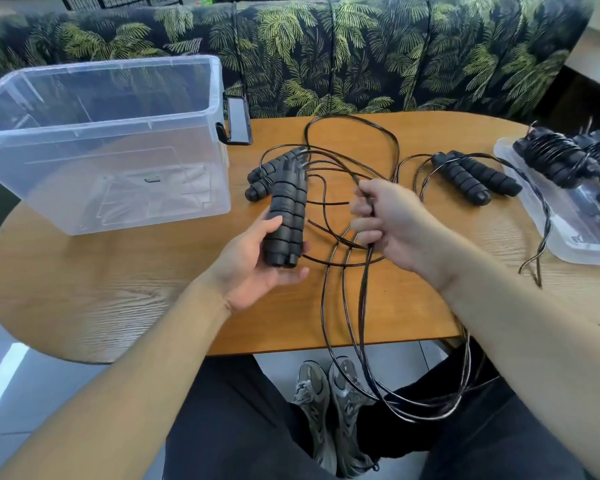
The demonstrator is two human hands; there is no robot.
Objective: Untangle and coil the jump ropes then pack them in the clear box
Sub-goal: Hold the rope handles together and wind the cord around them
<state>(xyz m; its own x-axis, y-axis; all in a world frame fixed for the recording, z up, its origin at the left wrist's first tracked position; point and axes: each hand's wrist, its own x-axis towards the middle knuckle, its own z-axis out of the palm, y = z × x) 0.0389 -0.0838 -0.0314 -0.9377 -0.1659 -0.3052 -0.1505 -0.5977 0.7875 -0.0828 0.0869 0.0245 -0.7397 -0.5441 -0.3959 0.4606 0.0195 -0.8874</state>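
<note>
Two black rope handles [286,220] are cradled upright in the left hand [257,261], palm up, at centre. Black cords [343,306] are gripped in the fisted right hand [385,223] at 3 o'clock of it. The clear box [201,188] stands on the worktop [118,289] at 10 o'clock.

Black ropes [343,271], clear box [101,143] (palm-print sofa [360,57])
</note>
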